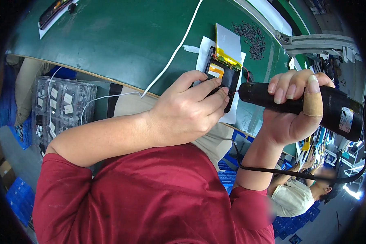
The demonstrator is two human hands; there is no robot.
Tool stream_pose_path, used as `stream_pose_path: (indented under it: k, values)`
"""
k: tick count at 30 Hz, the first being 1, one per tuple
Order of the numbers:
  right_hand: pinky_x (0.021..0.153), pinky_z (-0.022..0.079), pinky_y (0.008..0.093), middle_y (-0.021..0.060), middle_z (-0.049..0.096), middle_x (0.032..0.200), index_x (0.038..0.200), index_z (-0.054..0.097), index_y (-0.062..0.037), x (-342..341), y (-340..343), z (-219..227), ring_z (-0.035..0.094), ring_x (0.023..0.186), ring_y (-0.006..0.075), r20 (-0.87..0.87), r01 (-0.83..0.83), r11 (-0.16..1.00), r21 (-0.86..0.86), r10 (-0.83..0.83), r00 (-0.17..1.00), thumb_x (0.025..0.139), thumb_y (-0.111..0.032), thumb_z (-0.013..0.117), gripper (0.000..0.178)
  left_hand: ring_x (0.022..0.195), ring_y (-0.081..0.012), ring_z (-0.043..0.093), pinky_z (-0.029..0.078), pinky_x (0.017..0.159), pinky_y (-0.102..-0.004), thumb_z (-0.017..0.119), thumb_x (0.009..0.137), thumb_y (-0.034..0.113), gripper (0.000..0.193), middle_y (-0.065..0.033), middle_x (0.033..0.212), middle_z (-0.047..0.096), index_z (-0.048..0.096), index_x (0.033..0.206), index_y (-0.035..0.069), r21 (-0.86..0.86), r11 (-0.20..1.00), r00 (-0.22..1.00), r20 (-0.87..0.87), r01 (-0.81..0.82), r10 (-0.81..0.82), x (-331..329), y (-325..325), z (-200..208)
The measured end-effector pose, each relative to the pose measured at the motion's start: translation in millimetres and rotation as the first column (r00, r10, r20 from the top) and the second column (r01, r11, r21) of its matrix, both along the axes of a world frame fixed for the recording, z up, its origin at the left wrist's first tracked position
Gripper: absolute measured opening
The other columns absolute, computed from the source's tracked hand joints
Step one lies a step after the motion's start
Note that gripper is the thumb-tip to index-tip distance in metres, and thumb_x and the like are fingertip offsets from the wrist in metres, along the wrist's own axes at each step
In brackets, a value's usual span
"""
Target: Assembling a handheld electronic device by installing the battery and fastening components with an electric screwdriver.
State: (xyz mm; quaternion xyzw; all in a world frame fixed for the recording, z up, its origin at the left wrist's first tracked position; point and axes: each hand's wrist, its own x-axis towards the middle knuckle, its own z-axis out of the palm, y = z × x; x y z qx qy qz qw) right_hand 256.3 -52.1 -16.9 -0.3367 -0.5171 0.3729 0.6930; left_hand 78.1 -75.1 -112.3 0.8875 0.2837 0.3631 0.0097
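Note:
My right hand (286,124) is wrapped round a black corded electric screwdriver (256,93), with a tan bandage on one finger. The tool lies almost level, its tip pointing left at an opened black electronic device (232,77). Bent over the near part of that device, my left hand (191,105) grips it, and the fingertips come close to the screwdriver tip. A flat silver battery pack (227,42) with yellow tape is folded out from the device's far end. White paper (204,51) lies underneath. The exact spot under the tip is too small to make out.
Small dark parts (252,40) lie heaped beyond the device on the green table (122,36). A white cable (173,57) crosses the tabletop. Another dark device (53,16) lies far left. Clear trays (63,101) are stacked below the edge. A co-worker (293,199) sits at right.

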Motion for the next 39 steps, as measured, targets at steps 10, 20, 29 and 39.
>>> stream_pose_path:
  k: [10,20,29,39]
  values:
    - [0.059,0.052,0.0373,0.0086,0.056,0.071,0.124,0.054,0.0033,-8.3,-6.9,9.2,0.057,0.057,0.0212,0.247,0.053,0.993,-0.102,-0.027,0.969,0.095,-0.012,0.065,0.034,0.112,-0.0223,0.068,0.049,0.093,-0.0412,0.076,0.084,0.022,0.029,-0.004,0.116,0.074,0.077,0.108,0.007,0.003,0.999,0.999,0.005,0.039,-0.039,0.7,1.5,8.0]
    - [0.057,0.052,0.0259,0.0033,0.065,0.077,0.118,0.069,-0.0015,125.6,-36.7,88.5,0.062,0.061,0.0115,0.571,0.461,0.87,0.173,-0.471,0.673,0.098,-0.025,0.072,0.031,0.114,-0.0238,0.064,0.043,0.092,-0.0416,0.081,0.08,0.016,0.037,-0.0062,0.127,0.07,0.075,0.116,0.01,-0.08,0.99,0.991,-0.055,0.116,-0.12,-5.4,8.7,18.3]
    - [0.085,0.058,0.0502,0.024,0.075,0.097,0.112,0.058,0.0017,186.1,-13.6,-8.1,0.074,0.094,0.0415,0.971,0.875,0.483,-0.011,0.214,-0.105,0.091,-0.048,0.07,0.055,0.115,-0.0262,0.064,0.041,0.096,-0.0419,0.083,0.079,0.019,0.04,-0.0074,0.126,0.073,0.076,0.117,0.008,-0.155,0.978,0.975,-0.152,0.141,-0.165,-8.4,10.5,34.7]
    - [0.088,0.058,0.0503,0.0214,0.072,0.105,0.113,0.069,-0.0007,184.7,-4.8,-8.8,0.07,0.103,0.0406,0.941,0.744,0.594,0.307,-0.07,-0.332,0.094,-0.043,0.067,0.046,0.129,-0.0379,0.055,0.04,0.111,-0.0468,0.086,0.074,0.051,0.088,-0.0206,0.141,0.06,0.059,0.142,0.002,-0.437,0.899,0.981,-0.16,0.032,-0.112,-11.6,121.9,68.0]
